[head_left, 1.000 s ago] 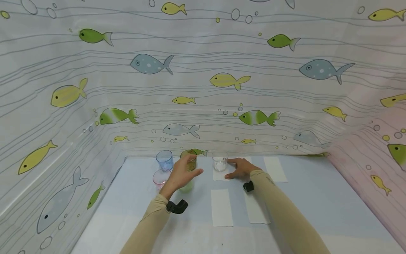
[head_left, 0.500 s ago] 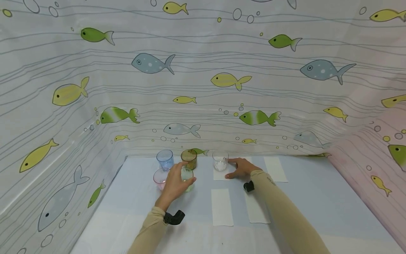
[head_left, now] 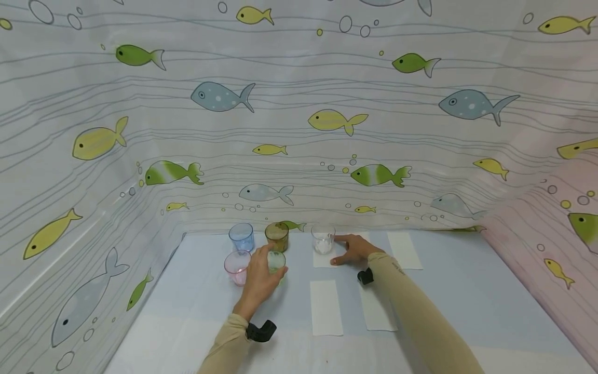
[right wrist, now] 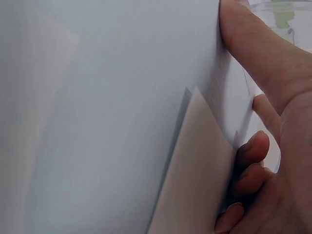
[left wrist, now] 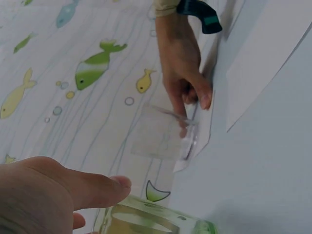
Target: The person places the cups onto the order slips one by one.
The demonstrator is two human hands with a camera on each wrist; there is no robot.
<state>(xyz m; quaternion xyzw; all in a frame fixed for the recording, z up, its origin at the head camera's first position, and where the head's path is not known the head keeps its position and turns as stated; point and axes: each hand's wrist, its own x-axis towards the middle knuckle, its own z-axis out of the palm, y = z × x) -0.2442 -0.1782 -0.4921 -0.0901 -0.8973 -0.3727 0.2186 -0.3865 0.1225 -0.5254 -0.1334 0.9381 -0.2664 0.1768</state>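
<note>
Left grip (head_left: 259, 279) has come to curl round the green glass (head_left: 277, 260) (right grip (head_left: 355, 249) still parted, empty).

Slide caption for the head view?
Left hand at green glass, right hand beside clear glass on a white strip, fish-print backdrop behind.

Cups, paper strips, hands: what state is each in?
Paper strips: lying on table
Blue cup: upright
Brown cup: upright
Pink cup: upright
Green cup: upright, partly hidden
Clear cup: upright on paper
Left hand: at green cup, grip unclear
Right hand: beside clear cup, not gripping it
</note>
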